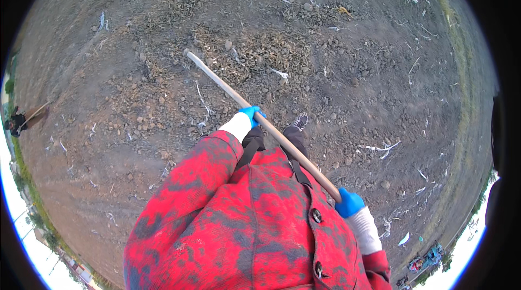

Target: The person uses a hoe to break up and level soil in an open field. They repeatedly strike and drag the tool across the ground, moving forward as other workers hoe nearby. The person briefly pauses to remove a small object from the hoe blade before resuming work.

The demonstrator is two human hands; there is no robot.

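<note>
A long wooden pole crosses diagonally in front of my red and grey coat. My left hand, in a blue glove with a white cuff, grips it around the middle. At its lower right end my right hand, also gloved in blue, is closed around the wood. The far end of the pole reaches up and left over the soil, beside a patch of dry, crumbled leaves; whether a tool head is fixed there cannot be told.
Clods, stones and pale plastic scraps lie on the soil. My shoe shows below the pole. At the far left stands another person with a long-handled tool. A colourful heap lies at the lower right.
</note>
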